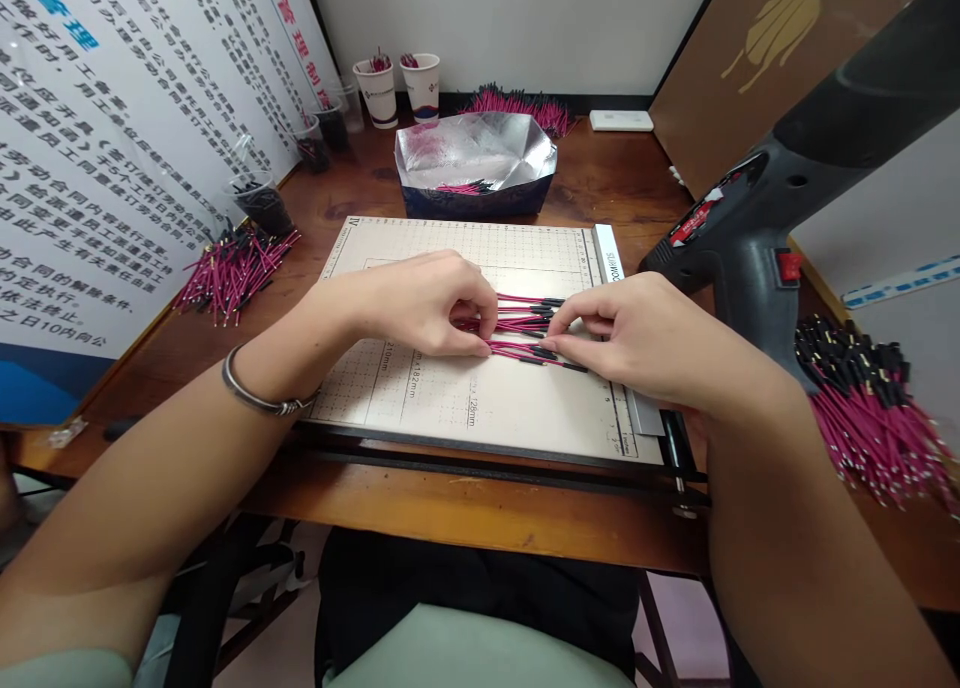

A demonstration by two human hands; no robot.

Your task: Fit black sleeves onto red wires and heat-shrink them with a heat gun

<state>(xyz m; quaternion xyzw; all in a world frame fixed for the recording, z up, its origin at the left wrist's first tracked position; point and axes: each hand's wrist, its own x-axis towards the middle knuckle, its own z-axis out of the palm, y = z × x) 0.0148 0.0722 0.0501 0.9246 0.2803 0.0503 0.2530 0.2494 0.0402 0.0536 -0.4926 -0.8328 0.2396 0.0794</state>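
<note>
Several short pink wires with black ends (525, 325) lie side by side across a cream board printed with a grid (420, 408). My left hand (442, 308) is curled over their left ends, its thumb and fingertips closed on some of the wires. From the right, my right hand (630, 333) pinches at the black ends with thumb and index finger. The wires span the short gap between both hands. Some black ends stick out below my right fingertips, touching the board.
Behind the board stands a foil-lined box (476, 203) with wires inside. Paper cups (376, 98) are at the back. Wire piles lie left (234, 273), right (877, 398) and at the back (517, 103). A black heat gun (757, 258) stands right of the board.
</note>
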